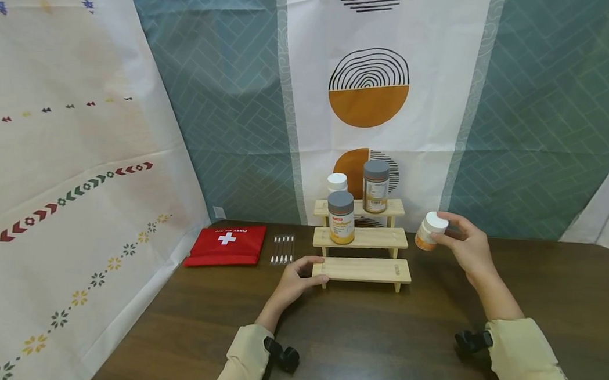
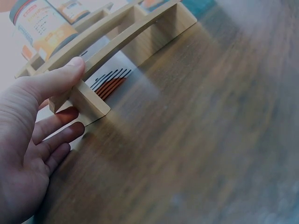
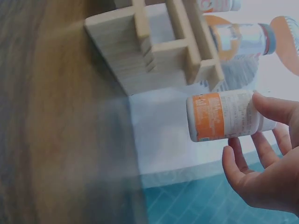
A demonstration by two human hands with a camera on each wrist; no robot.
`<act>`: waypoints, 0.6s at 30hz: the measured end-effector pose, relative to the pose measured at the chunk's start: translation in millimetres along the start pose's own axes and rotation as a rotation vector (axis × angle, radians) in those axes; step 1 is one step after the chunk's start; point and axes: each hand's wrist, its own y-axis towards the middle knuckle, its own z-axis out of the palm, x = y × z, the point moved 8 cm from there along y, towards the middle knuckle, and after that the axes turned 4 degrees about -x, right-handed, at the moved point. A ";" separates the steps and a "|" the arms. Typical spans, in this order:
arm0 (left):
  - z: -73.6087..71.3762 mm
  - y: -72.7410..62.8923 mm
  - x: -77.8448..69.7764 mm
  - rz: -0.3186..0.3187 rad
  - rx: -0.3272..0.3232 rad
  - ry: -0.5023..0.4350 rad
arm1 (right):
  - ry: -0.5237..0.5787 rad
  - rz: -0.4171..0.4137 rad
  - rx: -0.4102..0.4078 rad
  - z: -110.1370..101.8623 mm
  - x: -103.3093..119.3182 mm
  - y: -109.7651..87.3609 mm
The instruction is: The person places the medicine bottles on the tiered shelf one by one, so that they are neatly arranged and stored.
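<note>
A three-tier wooden stand (image 1: 362, 269) is on the table by the back cloth. My left hand (image 1: 295, 281) grips the left end of its lowest step, thumb on the front edge, as the left wrist view shows. To the right of the stand, my right hand (image 1: 465, 246) holds a white pill bottle (image 3: 224, 116) with an orange label, thumb and fingers near its cap; the bottle is tilted in the air. A grey-capped bottle (image 1: 341, 218) stands on the middle step. Another grey-capped bottle (image 1: 375, 188) and a white-capped bottle (image 1: 337, 181), partly hidden, are on the top step.
Left of the stand lie a red first aid pouch (image 1: 228, 244) and a clear pack of cotton swabs (image 1: 282, 249). A patterned cloth (image 1: 226, 92) hangs behind the dark wooden table (image 1: 368, 345), and a white embroidered cloth (image 1: 76, 158) hangs at the left.
</note>
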 end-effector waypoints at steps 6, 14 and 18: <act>1.2 0.9 -1.5 -0.005 0.006 0.006 | 0.006 -0.057 -0.024 4.0 19.8 -4.8; 0.5 0.9 -2.2 -0.011 -0.005 0.012 | 0.155 -0.089 -0.033 26.9 39.7 -5.3; -0.1 0.2 -1.1 -0.010 -0.006 0.008 | 0.179 -0.070 -0.026 44.8 45.3 -3.7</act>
